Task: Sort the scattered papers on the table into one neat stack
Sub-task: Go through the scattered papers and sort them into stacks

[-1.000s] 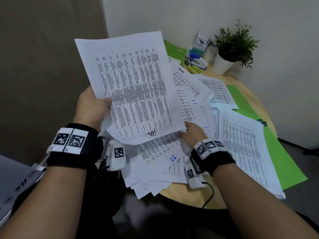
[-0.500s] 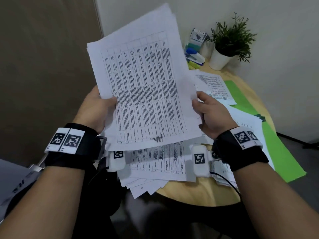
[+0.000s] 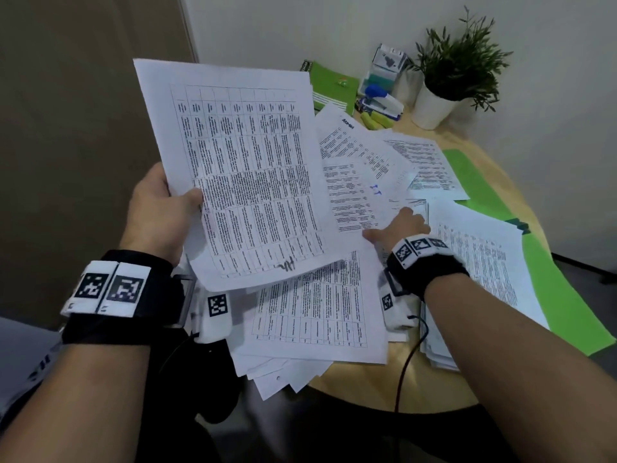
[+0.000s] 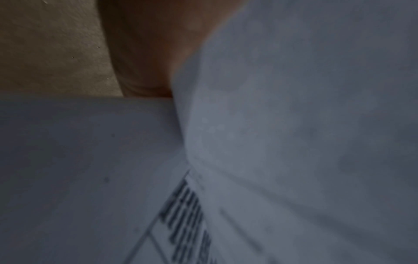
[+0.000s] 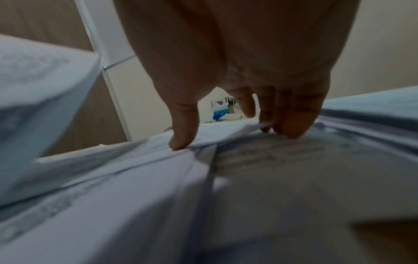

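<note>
Holding gathered sheets (image 3: 240, 168) in left hand (image 3: 157, 212), right hand (image 3: 400, 225) on scattered papers (image 3: 367, 182)

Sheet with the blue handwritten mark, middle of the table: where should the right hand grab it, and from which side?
Probably its near right corner, from the right. The sheet with the blue mark lies flat among other papers, its left side covered by the bundle in the left hand. The right hand already has its fingertips at that free edge, so slide fingers under and pinch with the thumb.

Head view evenly lit, soft, edges bowed. Both wrist views dim, grainy, blurred; near papers (image 5: 113, 205) out of focus.
</note>
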Available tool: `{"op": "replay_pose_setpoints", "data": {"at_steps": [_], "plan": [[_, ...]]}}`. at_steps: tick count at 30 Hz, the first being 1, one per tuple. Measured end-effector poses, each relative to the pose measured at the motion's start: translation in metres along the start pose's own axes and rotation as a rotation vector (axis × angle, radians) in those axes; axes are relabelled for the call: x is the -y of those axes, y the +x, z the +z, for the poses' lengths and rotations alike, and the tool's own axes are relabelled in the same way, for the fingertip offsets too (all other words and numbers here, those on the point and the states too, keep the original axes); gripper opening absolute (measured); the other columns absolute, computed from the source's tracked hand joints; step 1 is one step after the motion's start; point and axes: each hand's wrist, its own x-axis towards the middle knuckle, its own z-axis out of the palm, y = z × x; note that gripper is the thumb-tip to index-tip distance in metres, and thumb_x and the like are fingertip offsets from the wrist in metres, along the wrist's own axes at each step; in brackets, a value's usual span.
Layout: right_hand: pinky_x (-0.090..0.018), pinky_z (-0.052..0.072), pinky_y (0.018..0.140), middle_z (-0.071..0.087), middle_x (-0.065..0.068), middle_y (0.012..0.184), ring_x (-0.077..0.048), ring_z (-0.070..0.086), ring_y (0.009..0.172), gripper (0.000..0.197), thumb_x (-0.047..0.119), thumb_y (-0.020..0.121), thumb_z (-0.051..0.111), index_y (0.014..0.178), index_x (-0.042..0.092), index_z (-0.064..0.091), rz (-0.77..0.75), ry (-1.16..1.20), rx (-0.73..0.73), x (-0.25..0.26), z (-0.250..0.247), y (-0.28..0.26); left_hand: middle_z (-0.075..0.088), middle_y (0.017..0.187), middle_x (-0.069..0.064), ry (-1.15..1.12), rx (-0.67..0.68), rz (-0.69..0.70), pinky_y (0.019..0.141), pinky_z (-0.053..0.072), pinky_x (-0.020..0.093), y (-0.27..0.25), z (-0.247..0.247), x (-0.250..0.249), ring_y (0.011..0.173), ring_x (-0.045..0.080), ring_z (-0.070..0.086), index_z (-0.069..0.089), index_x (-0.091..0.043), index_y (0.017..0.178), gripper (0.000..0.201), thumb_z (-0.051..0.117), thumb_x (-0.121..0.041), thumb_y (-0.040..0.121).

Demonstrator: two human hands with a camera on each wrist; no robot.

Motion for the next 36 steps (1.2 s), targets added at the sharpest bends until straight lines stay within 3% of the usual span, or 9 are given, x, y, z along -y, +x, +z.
{"op": "replay_pose_setpoints", "data": {"at_steps": [5, 7, 12, 14, 17, 23, 30, 33, 36], "plan": [[-0.033, 0.047, 0.078, 0.059, -0.016, 0.111, -0.031, 0.056, 0.101, 0.028, 0.01, 0.083, 0.065, 0.109, 0.009, 0.057, -0.045, 0.178, -0.159, -0.007, -0.005, 0.017, 0.072, 0.112, -0.003, 0.02, 0.054, -0.01, 0.087, 0.056, 0.043, 0.002, 0.002, 0.001, 0.1, 0.016, 0.071, 0.063, -0.022, 0.121, 0.038, 0.056, 0.001, 0.092], [-0.023, 0.038, 0.063, 0.058, -0.012, 0.093, -0.025, 0.054, 0.082, 0.01, 0.001, 0.086, 0.057, 0.092, 0.009, 0.057, -0.097, 0.262, -0.147, -0.014, -0.008, 0.019, 0.072, 0.112, -0.001, 0.018, 0.066, -0.013, 0.089, 0.056, 0.046, 0.002, 0.005, 0.0, 0.1, 0.019, 0.07, 0.063, -0.02, 0.121, 0.036, 0.055, 0.001, 0.092], [-0.027, 0.029, 0.054, 0.056, -0.006, 0.081, -0.025, 0.051, 0.072, 0.012, 0.008, 0.089, 0.051, 0.085, 0.019, 0.053, -0.112, 0.517, -0.294, -0.024, -0.023, 0.016, 0.072, 0.114, -0.001, 0.016, 0.118, -0.01, 0.095, 0.053, 0.047, -0.001, 0.008, -0.001, 0.104, 0.019, 0.069, 0.063, -0.021, 0.121, 0.036, 0.053, 0.002, 0.094], [-0.025, 0.045, 0.057, 0.058, -0.004, 0.073, -0.024, 0.055, 0.065, 0.017, 0.008, 0.086, 0.05, 0.083, 0.024, 0.057, -0.159, 0.686, -0.31, -0.028, -0.038, 0.018, 0.072, 0.115, -0.003, 0.031, 0.145, -0.004, 0.096, 0.052, 0.046, -0.003, 0.008, -0.001, 0.105, 0.017, 0.069, 0.063, -0.02, 0.124, 0.036, 0.053, 0.001, 0.095], [-0.044, 0.058, 0.063, 0.062, 0.0, 0.067, -0.024, 0.059, 0.063, 0.019, 0.016, 0.075, 0.052, 0.072, 0.031, 0.063, -0.219, 0.872, -0.286, -0.033, -0.068, 0.019, 0.072, 0.115, -0.004, 0.069, 0.213, 0.001, 0.094, 0.052, 0.04, -0.007, 0.011, -0.004, 0.104, 0.014, 0.069, 0.063, -0.019, 0.126, 0.036, 0.051, -0.001, 0.097], [-0.019, 0.03, 0.043, 0.048, 0.01, 0.049, -0.009, 0.037, 0.044, 0.029, -0.005, 0.09, 0.048, 0.077, 0.019, 0.057, -0.537, 0.998, 0.037, -0.016, -0.127, 0.007, 0.071, 0.115, 0.004, 0.059, 0.266, 0.01, 0.094, 0.053, 0.042, -0.013, 0.022, -0.008, 0.105, 0.02, 0.069, 0.062, -0.015, 0.125, 0.036, 0.049, 0.003, 0.097], [-0.023, 0.038, 0.042, 0.059, 0.002, 0.056, -0.013, 0.05, 0.049, 0.02, -0.001, 0.088, 0.056, 0.077, 0.015, 0.055, -0.693, 0.99, 0.3, 0.019, -0.144, -0.008, 0.068, 0.121, 0.014, 0.018, 0.421, -0.037, 0.091, 0.055, 0.042, -0.014, 0.028, 0.0, 0.11, 0.029, 0.066, 0.052, -0.005, 0.133, 0.04, 0.046, 0.008, 0.095], [-0.027, 0.036, 0.049, 0.065, -0.007, 0.066, -0.025, 0.05, 0.059, 0.006, 0.003, 0.088, 0.059, 0.085, 0.008, 0.058, -0.673, 0.983, 0.298, 0.029, -0.141, -0.01, 0.076, 0.101, -0.003, 0.054, 0.415, -0.019, 0.074, 0.058, 0.023, -0.015, 0.031, 0.001, 0.093, 0.013, 0.072, 0.059, -0.008, 0.121, 0.033, 0.048, 0.009, 0.094], [-0.031, 0.038, 0.06, 0.058, -0.021, 0.087, -0.033, 0.048, 0.074, 0.022, 0.015, 0.088, 0.061, 0.102, -0.002, 0.057, -0.638, 1.074, 0.325, 0.033, -0.134, -0.012, 0.076, 0.097, -0.009, 0.081, 0.358, -0.011, 0.081, 0.057, 0.029, -0.01, 0.028, 0.002, 0.092, 0.012, 0.072, 0.065, -0.018, 0.109, 0.033, 0.049, 0.007, 0.095]]}}
